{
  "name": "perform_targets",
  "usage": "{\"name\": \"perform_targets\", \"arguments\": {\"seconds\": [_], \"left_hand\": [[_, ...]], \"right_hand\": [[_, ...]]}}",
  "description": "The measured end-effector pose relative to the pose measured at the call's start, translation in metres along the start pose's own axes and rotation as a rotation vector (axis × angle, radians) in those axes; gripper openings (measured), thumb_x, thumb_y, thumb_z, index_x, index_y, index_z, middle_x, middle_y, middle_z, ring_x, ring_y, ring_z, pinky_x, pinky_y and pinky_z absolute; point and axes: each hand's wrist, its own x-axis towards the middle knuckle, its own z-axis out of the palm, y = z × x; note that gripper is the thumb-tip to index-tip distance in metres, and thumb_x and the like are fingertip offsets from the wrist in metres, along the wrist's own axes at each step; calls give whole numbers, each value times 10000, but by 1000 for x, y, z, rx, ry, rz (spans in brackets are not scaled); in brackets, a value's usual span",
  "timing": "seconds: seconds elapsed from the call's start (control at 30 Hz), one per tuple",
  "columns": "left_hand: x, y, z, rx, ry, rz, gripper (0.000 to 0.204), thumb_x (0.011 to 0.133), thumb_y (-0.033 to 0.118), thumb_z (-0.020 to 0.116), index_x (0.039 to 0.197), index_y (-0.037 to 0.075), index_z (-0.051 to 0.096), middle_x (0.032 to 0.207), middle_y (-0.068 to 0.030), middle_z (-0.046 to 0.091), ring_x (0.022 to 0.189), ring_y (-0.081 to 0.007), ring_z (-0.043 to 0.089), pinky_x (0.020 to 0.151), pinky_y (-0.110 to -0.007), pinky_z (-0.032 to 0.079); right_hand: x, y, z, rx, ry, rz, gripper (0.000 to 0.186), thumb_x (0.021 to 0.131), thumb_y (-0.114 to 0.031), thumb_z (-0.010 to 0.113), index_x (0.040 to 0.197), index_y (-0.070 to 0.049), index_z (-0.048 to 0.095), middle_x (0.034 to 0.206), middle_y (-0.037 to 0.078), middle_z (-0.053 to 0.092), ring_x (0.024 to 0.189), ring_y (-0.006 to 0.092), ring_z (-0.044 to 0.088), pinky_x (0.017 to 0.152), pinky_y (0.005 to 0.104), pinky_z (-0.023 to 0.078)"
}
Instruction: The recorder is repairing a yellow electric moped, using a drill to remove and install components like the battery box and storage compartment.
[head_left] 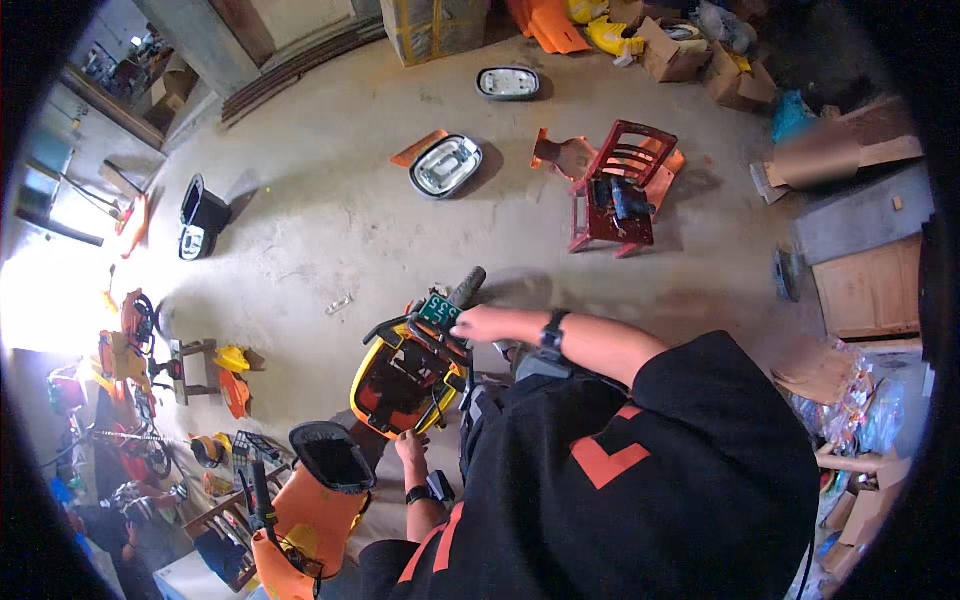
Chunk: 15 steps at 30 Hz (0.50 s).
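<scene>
An electric scooter with a yellow rear body (366, 376) and an orange front (305, 510) stands before me. Its seat area is uncovered, showing black and orange parts inside. My right hand (485, 325) reaches to the rear, fingers curled beside the green plate (437, 310) and the black rear rack (405, 328). What those fingers grip is too small to make out. Low at the near side of the yellow body, my left hand (411, 449) has bent fingers against its edge; anything in them is hidden. A black oval tub (333, 457) sits toward the scooter's front.
A red wooden chair (628, 165) bears a blue-and-black power tool (626, 199), with orange panels around it. Upturned seat parts (446, 167) lie on the concrete floor. Another black tub (203, 212) stands at left. Cardboard boxes (672, 52) line the far right; more scooters crowd the left.
</scene>
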Motion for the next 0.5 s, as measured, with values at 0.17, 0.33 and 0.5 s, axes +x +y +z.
{"name": "perform_targets", "arguments": {"seconds": [0.17,0.33,0.5], "left_hand": [[31,-7,2,132,50,174,244,823,44,408,933,4,623,745,-118,630,528,-176,588,432,-279,464],[36,18,41,122,-127,250,250,796,43,445,950,-9,635,745,-107,622,575,-175,580,453,-286,461],[12,3,31,237,-82,159,146,809,60,506,934,33,575,693,-54,571,512,-148,550,403,-281,419]], "right_hand": [[-89,126,-46,-72,138,305,358,869,-338,521,770,-11,628,684,126,652,594,263,618,624,401,486],[-290,302,-47,-684,245,521,179,672,-222,619,757,-65,633,703,155,603,716,359,606,652,454,489],[-361,260,-44,268,376,1045,249,820,-183,543,684,14,612,570,103,579,485,195,545,482,356,427]]}}
